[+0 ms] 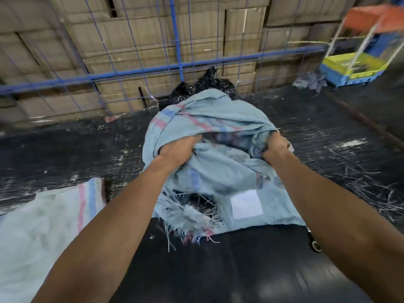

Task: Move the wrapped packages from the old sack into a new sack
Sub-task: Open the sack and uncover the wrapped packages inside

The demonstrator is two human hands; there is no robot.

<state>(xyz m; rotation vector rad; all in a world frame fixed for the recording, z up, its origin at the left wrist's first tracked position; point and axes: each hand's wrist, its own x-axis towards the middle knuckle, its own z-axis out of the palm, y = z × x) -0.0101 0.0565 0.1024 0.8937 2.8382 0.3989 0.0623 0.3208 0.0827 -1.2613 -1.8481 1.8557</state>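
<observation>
The old sack [209, 125], pale blue woven cloth with red and blue stripes, a white label and a frayed torn hole low down, stands in the middle of the floor. My left hand [179, 149] grips bunched cloth on the left side of its mouth. On the right side my right hand [276, 146] grips the cloth too. Dark contents show through the opening and the tear, but I cannot make out single packages. A black wrapped package [204, 86] sticks out behind the sack. The new sack [50, 215], whitish with a pink and a blue stripe, lies flat at lower left.
A blue wire-mesh fence [153, 68] with stacked cardboard boxes [131, 40] behind it closes the far side. A yellow and blue crate on a trolley [354, 66] stands at upper right. Loose plastic strands [367, 189] litter the dark floor on the right.
</observation>
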